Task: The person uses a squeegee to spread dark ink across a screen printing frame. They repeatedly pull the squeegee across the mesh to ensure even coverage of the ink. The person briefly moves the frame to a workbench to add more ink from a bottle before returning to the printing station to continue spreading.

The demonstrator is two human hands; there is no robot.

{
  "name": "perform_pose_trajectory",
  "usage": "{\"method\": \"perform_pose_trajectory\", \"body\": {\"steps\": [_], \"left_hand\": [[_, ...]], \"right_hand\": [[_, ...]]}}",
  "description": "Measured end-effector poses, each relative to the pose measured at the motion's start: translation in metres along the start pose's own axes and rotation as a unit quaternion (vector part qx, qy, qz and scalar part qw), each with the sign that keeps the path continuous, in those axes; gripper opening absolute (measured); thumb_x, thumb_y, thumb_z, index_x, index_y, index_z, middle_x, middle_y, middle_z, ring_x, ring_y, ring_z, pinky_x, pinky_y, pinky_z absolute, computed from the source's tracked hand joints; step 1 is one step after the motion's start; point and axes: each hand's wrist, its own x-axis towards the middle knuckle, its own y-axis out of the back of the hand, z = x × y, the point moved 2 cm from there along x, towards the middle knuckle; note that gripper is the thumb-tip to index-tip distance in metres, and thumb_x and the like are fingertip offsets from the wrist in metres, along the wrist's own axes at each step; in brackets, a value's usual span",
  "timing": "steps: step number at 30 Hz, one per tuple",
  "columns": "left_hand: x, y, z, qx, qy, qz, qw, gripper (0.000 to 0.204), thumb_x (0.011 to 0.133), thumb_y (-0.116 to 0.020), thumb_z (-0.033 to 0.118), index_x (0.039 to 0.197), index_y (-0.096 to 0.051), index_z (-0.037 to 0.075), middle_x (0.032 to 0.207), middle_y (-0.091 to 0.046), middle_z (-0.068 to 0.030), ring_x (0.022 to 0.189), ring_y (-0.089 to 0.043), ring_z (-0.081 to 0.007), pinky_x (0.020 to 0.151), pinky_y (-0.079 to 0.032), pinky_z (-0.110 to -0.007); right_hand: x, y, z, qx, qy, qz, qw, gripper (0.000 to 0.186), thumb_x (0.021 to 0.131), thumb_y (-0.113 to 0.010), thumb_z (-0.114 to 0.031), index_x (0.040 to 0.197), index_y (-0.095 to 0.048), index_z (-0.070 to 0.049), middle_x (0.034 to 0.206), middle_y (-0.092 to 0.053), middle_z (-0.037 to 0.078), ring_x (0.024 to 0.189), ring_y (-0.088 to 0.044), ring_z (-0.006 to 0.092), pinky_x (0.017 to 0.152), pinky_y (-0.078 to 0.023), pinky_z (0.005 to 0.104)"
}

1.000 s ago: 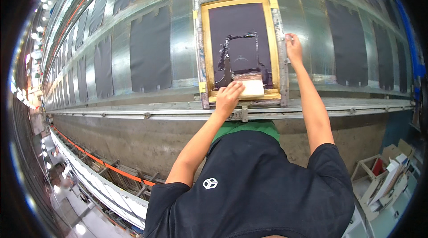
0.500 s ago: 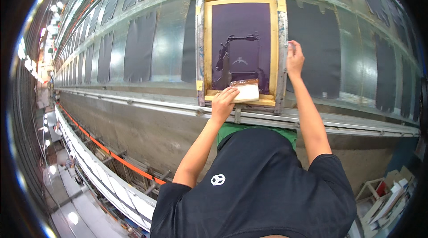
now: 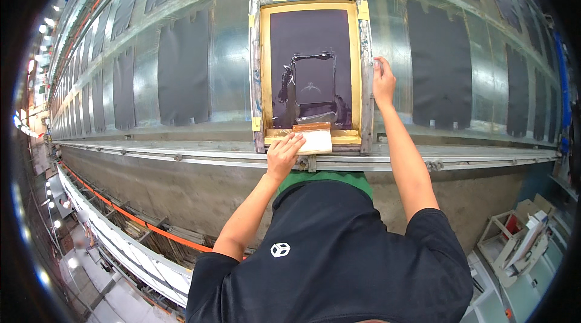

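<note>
In front of me lies a screen-printing frame [image 3: 366, 93], a worn metal rectangle lined with yellow tape. Dark purple ink [image 3: 290, 90] streaks its dark mesh [image 3: 308, 29], around a rectangle with a small pale mark. At the near end my left hand [image 3: 285, 152] is closed over the left end of a squeegee [image 3: 315, 141], a pale block with a brown ink-stained strip. That squeegee lies across the near rail. My right hand [image 3: 383, 82] has its fingers curled at the frame's right side rail; the exact contact there is partly hidden.
Dark fabric panels [image 3: 440, 69] lie in rows on the long shiny table [image 3: 233, 75]. A metal rail [image 3: 466, 161] runs along its near edge, between me and the table. Boards and a light-coloured rack [image 3: 514, 232] stand at lower right, an orange strip [image 3: 133, 219] at lower left.
The frame stands at a different spot relative to the fabric panels, with bare table now beside both side rails. Frame, hands and squeegee appear farther left in view, both hands keeping their places on it.
</note>
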Motion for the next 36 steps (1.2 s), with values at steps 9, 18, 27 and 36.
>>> {"method": "perform_pose_trajectory", "body": {"steps": [9,18,27,36], "left_hand": [[0.111,-0.014,-0.053,0.005,0.034,0.048,0.998,0.047,0.074,-0.072,-0.003,0.117,-0.072,0.016,0.124,-0.074,-0.002,0.12,-0.068,-0.0193,0.087,-0.05,-0.038],[0.18,-0.012,-0.072,-0.063,0.059,-0.008,0.996,0.044,0.076,-0.067,-0.005,0.117,-0.071,0.012,0.119,-0.074,-0.0053,0.106,-0.07,-0.0282,0.085,-0.054,-0.042],[0.101,0.003,-0.033,-0.072,0.037,-0.008,0.997,0.049,0.073,-0.063,-0.01,0.116,-0.071,0.011,0.12,-0.073,-0.0069,0.12,-0.067,-0.0252,0.083,-0.053,-0.039],[0.187,-0.009,-0.074,-0.09,0.027,0.012,0.995,0.037,0.077,-0.065,-0.006,0.111,-0.071,0.007,0.113,-0.073,-0.0105,0.103,-0.069,-0.0315,0.084,-0.053,-0.043]], "right_hand": [[0.001,0.019,-0.044,-0.229,0.254,-0.089,0.936,0.05,0.092,-0.072,-0.042,0.133,-0.066,-0.013,0.127,-0.063,0.013,0.115,-0.057,0.0309,0.095,-0.046,0.0473],[-0.034,-0.04,-0.09,-0.213,0.314,-0.231,0.896,0.043,0.077,-0.081,-0.016,0.119,-0.071,-0.012,0.12,-0.068,0.002,0.11,-0.059,0.0269,0.093,-0.048,0.0439],[-0.119,-0.009,-0.07,-0.169,0.296,-0.253,0.905,0.045,0.074,-0.078,-0.01,0.118,-0.071,-0.009,0.122,-0.067,0.006,0.111,-0.059,0.0275,0.094,-0.049,0.0416],[-0.031,-0.041,-0.082,-0.14,0.287,-0.22,0.922,0.041,0.079,-0.071,-0.002,0.119,-0.069,-0.008,0.119,-0.07,0.01,0.107,-0.061,0.0325,0.095,-0.05,0.044]]}}
